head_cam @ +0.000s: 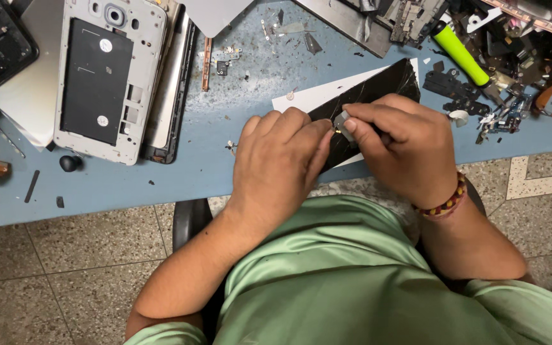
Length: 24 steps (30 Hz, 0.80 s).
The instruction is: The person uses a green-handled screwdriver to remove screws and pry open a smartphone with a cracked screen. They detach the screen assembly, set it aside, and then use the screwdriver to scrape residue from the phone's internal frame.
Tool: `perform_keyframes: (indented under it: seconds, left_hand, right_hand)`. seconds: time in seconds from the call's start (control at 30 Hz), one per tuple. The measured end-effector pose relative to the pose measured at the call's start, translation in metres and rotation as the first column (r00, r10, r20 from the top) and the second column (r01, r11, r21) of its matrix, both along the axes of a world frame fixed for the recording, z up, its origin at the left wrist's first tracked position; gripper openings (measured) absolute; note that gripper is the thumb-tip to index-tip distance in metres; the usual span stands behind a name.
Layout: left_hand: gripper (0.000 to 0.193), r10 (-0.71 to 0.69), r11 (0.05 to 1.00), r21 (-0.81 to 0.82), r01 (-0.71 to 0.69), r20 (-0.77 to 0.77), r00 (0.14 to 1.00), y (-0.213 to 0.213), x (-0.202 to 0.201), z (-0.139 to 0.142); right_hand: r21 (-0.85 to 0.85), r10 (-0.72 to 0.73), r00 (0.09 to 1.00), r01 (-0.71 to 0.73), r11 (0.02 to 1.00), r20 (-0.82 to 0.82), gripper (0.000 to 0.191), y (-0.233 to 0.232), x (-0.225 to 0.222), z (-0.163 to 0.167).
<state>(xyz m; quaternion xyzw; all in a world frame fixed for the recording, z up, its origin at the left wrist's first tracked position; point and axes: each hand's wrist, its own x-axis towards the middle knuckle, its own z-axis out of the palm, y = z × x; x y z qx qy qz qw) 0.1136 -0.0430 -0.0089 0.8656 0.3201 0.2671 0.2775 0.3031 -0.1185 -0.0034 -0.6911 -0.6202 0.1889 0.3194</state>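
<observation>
My left hand (280, 160) lies curled on a black, cracked phone screen panel (378, 86) that rests slanted on the blue table (161, 179). Its fingertips press the panel's lower part. My right hand (400, 144) pinches a small grey metal part (345, 126) between thumb and forefinger, right at the panel's edge and touching my left fingertips. A beaded bracelet (445, 203) circles my right wrist. The near end of the panel is hidden under both hands.
A white phone frame with a black battery bay (107, 76) lies at the far left beside a thin black bezel (172, 89). A green-handled tool (460, 54) and several loose phone parts (512, 76) crowd the far right. A small black knob (69, 163) sits near the front edge.
</observation>
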Motion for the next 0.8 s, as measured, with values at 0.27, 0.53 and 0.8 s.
perform_keyframes:
  seconds: [0.27,0.53,0.8]
  left_hand:
    - [0.012,-0.004,1.000,-0.003,0.004,-0.006,1.000,0.0005,-0.0003,0.0019]
    - [0.013,-0.006,1.000,-0.008,0.006,-0.025,1.000,0.0003,0.0002,0.0012]
    - [0.013,-0.008,1.000,0.002,0.008,-0.029,1.000,0.0003,0.0005,0.0006]
  right_hand:
    - [0.021,0.022,0.999,-0.021,1.000,-0.045,0.015,-0.0007,0.0027,-0.0021]
    - [0.005,0.046,0.998,-0.046,0.999,-0.052,0.016,0.0005,0.0048,-0.0015]
    - [-0.004,0.060,0.998,-0.061,0.998,-0.028,0.016,0.0013,0.0066,-0.0002]
